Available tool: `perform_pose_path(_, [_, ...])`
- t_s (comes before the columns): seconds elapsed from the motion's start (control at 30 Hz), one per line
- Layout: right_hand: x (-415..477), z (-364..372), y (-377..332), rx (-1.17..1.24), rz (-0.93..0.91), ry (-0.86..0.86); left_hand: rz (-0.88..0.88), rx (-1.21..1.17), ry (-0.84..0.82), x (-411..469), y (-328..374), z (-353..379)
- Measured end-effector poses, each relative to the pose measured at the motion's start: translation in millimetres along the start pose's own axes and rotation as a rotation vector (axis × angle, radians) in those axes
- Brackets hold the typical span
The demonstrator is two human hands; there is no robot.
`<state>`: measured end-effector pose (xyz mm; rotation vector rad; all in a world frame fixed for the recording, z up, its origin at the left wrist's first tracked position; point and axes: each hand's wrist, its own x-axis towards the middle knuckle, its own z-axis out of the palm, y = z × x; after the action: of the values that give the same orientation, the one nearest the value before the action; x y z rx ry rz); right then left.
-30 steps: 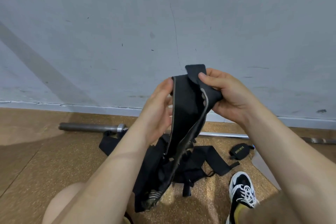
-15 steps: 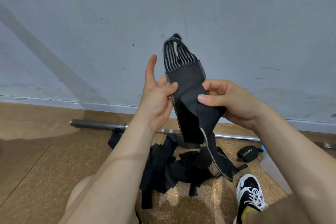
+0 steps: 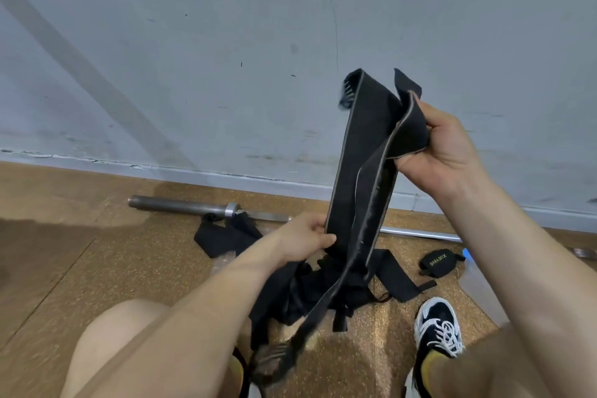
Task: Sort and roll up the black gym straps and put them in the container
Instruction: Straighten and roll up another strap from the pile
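Strap (image 3: 361, 171), long and black, hangs between the two grips. The right grip (image 3: 452, 155) clutches its bunched upper end, and the left grip (image 3: 303, 236) pinches its edge lower down. A pile of black straps (image 3: 323, 291) lies on the floor under the left grip. A rolled wrap (image 3: 436, 262) lies below the right grip.

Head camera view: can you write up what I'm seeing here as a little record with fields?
Setting: grey wall, brown speckled floor
Right hand: grips the upper end of a long black strap
Left hand: pinches the same strap lower down
Strap state: unrolled, folded over at the top, tail hanging towards the floor
On floor: loose strap pile, one rolled strap, barbell
Container: not clearly in view
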<state>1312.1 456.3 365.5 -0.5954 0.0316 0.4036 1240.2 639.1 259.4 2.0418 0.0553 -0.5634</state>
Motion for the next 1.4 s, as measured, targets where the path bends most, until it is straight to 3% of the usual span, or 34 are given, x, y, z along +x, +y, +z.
perform_pose_path(0.07, [2.1, -5.1, -3.7, -0.136, -0.045, 0.085, -0.032, -0.076, 0.096, 0.7, -0.9, -8.3])
perform_pose_path(0.1, [3.5, -8.9, -5.9, -0.356, -0.094, 0.161, -0.042, -0.134, 0.177, -0.1, 2.3, -15.0])
perform_pose_path(0.17, [7.3, -21.7, -7.8, -1.015, -0.139, 0.278, -0.024, -0.221, 0.311, -1.5, 9.1, -30.5])
perform_pose_path(0.27, [9.5, -35.7, -6.0, -1.786, 0.039, 0.215, -0.008, -0.244, 0.331, -7.7, 22.5, -49.1])
perform_pose_path(0.33, [6.3, -35.6, -5.2, -2.036, 0.133, 0.167, 0.006, -0.239, 0.294, -11.4, 31.3, -55.4])
perform_pose_path(0.4, [2.3, -28.7, -8.8, -2.139, 0.104, 0.158, 0.018, -0.221, 0.263, -14.8, 37.6, -57.8])
perform_pose_path(0.6, [-12.4, -9.3, -40.2, -2.098, -0.371, 0.339, 0.007, -0.045, 0.395, -14.4, 47.8, -58.2])
perform_pose_path(0.7, [-10.5, -15.8, -44.9, -2.016, -0.383, 0.413, -0.128, 0.505, 0.579, -11.2, 46.6, -63.4])
perform_pose_path(0.8, [-6.1, -25.0, -45.7, -1.854, -0.347, 0.384, -0.324, 0.807, 0.506, -14.7, 45.6, -61.6])
perform_pose_path(0.9, [-11.3, -20.4, -35.9, -1.465, -0.198, 0.112, -0.218, 0.584, 0.369, -7.2, 49.4, -55.9])
perform_pose_path(1.0, [-13.7, -14.1, -10.5, -1.355, -0.022, -0.175, -0.025, 0.334, 0.192, -7.6, 66.2, -45.9])
perform_pose_path(1.07, [-10.1, -14.2, 8.8, -1.245, 0.103, -0.294, 0.074, 0.185, 0.177, -14.2, 76.2, -40.2])
perform_pose_path(1.23, [-1.5, -21.5, 28.2, -0.86, 0.373, -0.343, 0.162, -0.112, 0.207, -22.1, 79.8, -44.5])
perform_pose_path(1.4, [1.3, -20.1, 26.3, -0.863, 0.302, -0.327, 0.213, -0.158, 0.378, -18.0, 79.0, -40.8])
